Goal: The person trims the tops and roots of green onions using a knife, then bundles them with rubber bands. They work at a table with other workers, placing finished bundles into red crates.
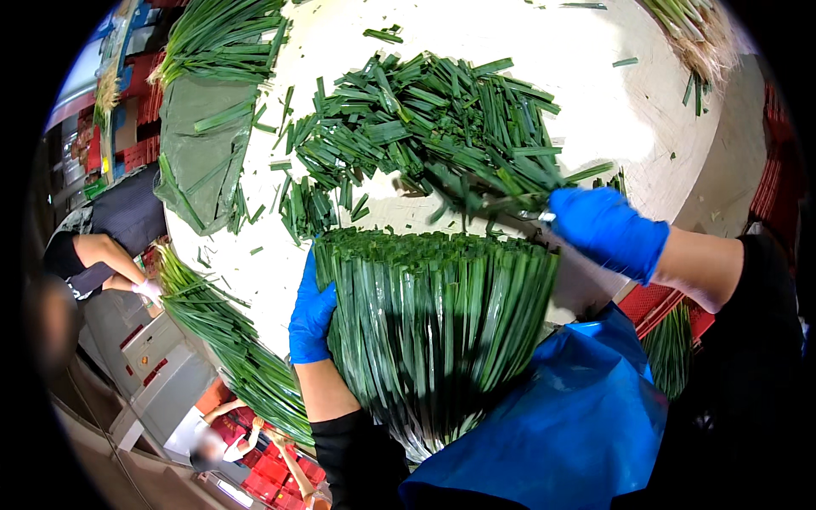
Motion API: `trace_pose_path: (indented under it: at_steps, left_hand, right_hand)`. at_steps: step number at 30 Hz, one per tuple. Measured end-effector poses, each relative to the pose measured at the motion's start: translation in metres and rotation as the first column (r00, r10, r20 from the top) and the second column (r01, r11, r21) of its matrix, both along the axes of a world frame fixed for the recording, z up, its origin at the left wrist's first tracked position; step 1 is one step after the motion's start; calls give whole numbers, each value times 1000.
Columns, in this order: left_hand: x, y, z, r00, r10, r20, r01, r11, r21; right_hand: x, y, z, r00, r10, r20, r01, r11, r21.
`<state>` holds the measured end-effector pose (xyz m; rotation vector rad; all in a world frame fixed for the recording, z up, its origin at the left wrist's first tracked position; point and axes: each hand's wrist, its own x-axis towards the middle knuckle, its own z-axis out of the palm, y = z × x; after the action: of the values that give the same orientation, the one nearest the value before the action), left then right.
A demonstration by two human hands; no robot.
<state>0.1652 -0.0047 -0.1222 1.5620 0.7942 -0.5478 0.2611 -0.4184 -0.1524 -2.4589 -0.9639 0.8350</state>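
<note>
A thick bundle of long, flat-leaved greens of the onion family (433, 319) stands before me, its tops cut to a level edge facing the table. My left hand (312, 319), in a blue glove, grips the bundle's left side, thumb in front and fingers hidden behind. To the upper right of the bundle, my blue-gloved right hand (602, 226) is closed around what looks like a knife handle; the blade is blurred and hard to make out. Just beyond the bundle, a heap of cut leaf pieces (421, 121) reaches towards my right hand.
More greens (223, 44) lie at the upper left by a dark green sheet (207, 153). Another row (236, 344) lines the table's left edge; a rooted bunch (695, 32) is at upper right. A blue apron (542, 421) covers my lap. Co-workers (121, 236) are at left.
</note>
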Motion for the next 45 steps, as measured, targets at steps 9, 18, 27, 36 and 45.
trace_pose_path:
  at_steps: [9, 18, 27, 36, 45]
  left_hand:
    - [29, 55, 1, 992, 79, 96, -111, 905, 410]
    - [138, 9, -33, 768, -563, -306, 596, 453, 663]
    - [163, -69, -43, 382, -844, -376, 870, 191, 454]
    - [158, -223, -17, 405, -853, -330, 913, 398, 94]
    - [130, -361, 1, 256, -961, -100, 963, 263, -60]
  right_hand:
    - [109, 16, 29, 945, -166, 283, 134, 983, 127]
    - [227, 194, -31, 955, -106, 276, 84, 992, 93]
    - [199, 164, -37, 854, 312, 417, -329, 944, -34]
    - [161, 0, -45, 986, -49, 160, 50, 999, -8]
    - [91, -165, -27, 919, -40, 393, 61, 997, -39]
